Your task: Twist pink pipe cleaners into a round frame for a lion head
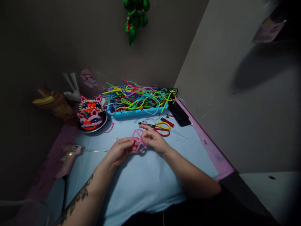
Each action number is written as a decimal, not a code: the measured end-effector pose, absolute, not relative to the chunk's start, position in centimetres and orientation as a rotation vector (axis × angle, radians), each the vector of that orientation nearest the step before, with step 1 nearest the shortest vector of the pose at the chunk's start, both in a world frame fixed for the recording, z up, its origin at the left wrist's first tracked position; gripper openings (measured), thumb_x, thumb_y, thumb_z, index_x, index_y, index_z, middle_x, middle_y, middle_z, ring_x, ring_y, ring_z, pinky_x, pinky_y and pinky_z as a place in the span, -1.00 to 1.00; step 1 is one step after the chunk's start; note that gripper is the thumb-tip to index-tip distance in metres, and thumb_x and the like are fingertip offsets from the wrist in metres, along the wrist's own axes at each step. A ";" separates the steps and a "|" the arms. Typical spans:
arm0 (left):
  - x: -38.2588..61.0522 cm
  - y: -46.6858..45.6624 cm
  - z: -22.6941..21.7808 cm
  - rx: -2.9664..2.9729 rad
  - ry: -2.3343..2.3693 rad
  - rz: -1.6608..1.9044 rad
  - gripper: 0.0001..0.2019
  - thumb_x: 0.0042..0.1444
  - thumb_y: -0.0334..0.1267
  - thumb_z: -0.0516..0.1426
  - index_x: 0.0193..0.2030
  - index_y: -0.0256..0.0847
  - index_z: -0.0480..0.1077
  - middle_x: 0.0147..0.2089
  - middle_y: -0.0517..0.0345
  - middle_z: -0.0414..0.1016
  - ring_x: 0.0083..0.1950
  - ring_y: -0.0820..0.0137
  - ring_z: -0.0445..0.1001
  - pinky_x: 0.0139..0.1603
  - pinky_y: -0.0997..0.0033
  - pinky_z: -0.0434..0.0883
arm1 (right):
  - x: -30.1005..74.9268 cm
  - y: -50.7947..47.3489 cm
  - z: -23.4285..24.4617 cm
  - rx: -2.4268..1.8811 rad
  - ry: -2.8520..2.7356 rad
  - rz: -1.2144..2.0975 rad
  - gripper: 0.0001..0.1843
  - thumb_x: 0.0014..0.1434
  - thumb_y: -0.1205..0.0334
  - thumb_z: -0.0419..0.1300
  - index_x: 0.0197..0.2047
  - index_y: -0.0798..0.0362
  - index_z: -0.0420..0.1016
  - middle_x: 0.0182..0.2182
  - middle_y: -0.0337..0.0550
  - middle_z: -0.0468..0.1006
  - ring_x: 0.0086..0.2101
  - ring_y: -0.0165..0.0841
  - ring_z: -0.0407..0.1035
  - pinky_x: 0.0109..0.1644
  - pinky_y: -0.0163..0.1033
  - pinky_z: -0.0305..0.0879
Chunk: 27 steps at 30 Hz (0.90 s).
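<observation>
Between my hands is a pink pipe cleaner frame [139, 150], bent into a round shape with crossing strands. My left hand [122, 148] pinches its left side between thumb and fingers. On the other side my right hand [154, 140] grips a strand with thumb and fingertips near the crossing. Just beyond the right hand lie scissors [162, 129] with one yellow and one red handle loop. A short pink pipe cleaner piece [108, 128] rests on the cloth, farther off to the left.
A blue tray [138, 113] heaped with colourful pipe cleaners stands at the back. Left of it, a bowl [103, 123] holds pipe cleaner animal heads. A pink glue gun [70, 160] with a lit green light lies left. A red lighter [167, 122] and black phone [180, 114] lie right.
</observation>
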<state>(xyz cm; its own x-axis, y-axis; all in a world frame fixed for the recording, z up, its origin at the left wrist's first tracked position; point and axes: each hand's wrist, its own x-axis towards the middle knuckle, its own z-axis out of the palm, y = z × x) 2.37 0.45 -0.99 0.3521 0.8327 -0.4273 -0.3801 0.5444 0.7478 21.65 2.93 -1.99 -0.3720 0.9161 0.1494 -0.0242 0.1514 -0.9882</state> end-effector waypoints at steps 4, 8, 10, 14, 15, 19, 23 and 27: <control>2.6 0.1 -0.8 0.654 0.874 0.819 -0.75 -0.16 -0.23 0.40 -0.37 -0.38 0.60 -0.48 0.05 0.56 -0.46 0.47 0.42 -0.33 0.48 0.37 | 21.6 2.9 -1.9 -0.917 -1.610 1.339 -0.70 0.08 -0.04 0.29 -0.44 0.02 0.48 0.22 0.01 0.27 0.28 -0.14 0.09 0.32 -0.02 -0.01; 2.9 0.1 -0.7 0.685 0.899 0.868 -0.76 -0.13 -0.18 0.38 -0.40 -0.36 0.60 -0.48 0.01 0.56 -0.47 0.44 0.40 -0.35 0.42 0.34 | 21.6 2.8 -1.9 -0.949 -1.624 1.263 -0.81 0.12 0.06 0.25 -0.35 0.01 0.49 0.22 0.00 0.27 0.27 -0.17 0.13 0.33 -0.01 0.02; 3.0 0.3 -0.8 0.723 0.989 0.967 -0.73 -0.13 -0.14 0.38 -0.36 -0.33 0.61 -0.42 -0.01 0.59 -0.46 0.42 0.40 -0.33 0.41 0.34 | 21.6 2.4 -1.8 -1.026 -1.595 1.052 -0.82 0.15 0.11 0.21 -0.18 -0.03 0.48 0.25 -0.01 0.24 0.26 -0.18 0.14 0.33 0.02 0.01; 3.3 0.2 -0.9 0.971 1.243 1.142 -0.75 -0.11 -0.10 0.36 -0.39 -0.28 0.62 -0.44 0.02 0.60 -0.40 0.35 0.44 -0.28 0.38 0.33 | 21.1 1.3 -1.2 -1.068 -1.712 0.516 -0.79 0.15 0.13 0.20 -0.12 -0.08 0.49 0.24 -0.06 0.21 0.29 -0.10 0.02 0.37 0.12 -0.08; 3.4 0.1 -0.8 1.030 1.275 1.150 -0.76 -0.10 -0.10 0.35 -0.40 -0.27 0.62 -0.45 0.03 0.60 -0.39 0.33 0.45 -0.27 0.37 0.34 | 21.0 1.0 -1.1 -1.054 -1.778 0.447 -0.82 0.14 0.13 0.22 -0.16 -0.09 0.52 0.24 -0.07 0.21 0.30 -0.07 -0.02 0.37 0.14 -0.10; 4.0 -0.5 -0.2 1.143 1.287 1.123 -0.77 -0.09 -0.10 0.34 -0.38 -0.24 0.62 -0.42 0.02 0.61 -0.36 0.29 0.47 -0.25 0.34 0.36 | 20.4 0.7 -1.2 -1.050 -1.886 0.373 -0.90 0.16 0.23 0.21 -0.25 -0.08 0.56 0.22 -0.08 0.22 0.31 -0.07 -0.07 0.37 0.16 -0.09; 4.3 -0.7 0.4 1.225 1.259 1.078 -0.74 -0.06 -0.07 0.30 -0.37 -0.24 0.62 -0.42 0.05 0.60 -0.35 0.28 0.46 -0.26 0.34 0.35 | 20.5 0.9 -1.5 -1.080 -1.854 0.383 -0.90 0.17 0.27 0.19 -0.30 -0.07 0.54 0.20 -0.09 0.26 0.30 -0.09 -0.04 0.36 0.18 -0.07; 4.3 -0.8 0.3 1.279 1.254 1.058 -0.77 0.00 -0.10 0.25 -0.42 -0.24 0.59 -0.46 0.08 0.55 -0.38 0.31 0.42 -0.31 0.38 0.32 | 20.6 1.0 -1.4 -1.041 -1.897 0.437 -0.88 0.16 0.33 0.14 -0.31 -0.05 0.49 0.20 -0.08 0.25 0.30 -0.10 -0.07 0.37 0.19 -0.09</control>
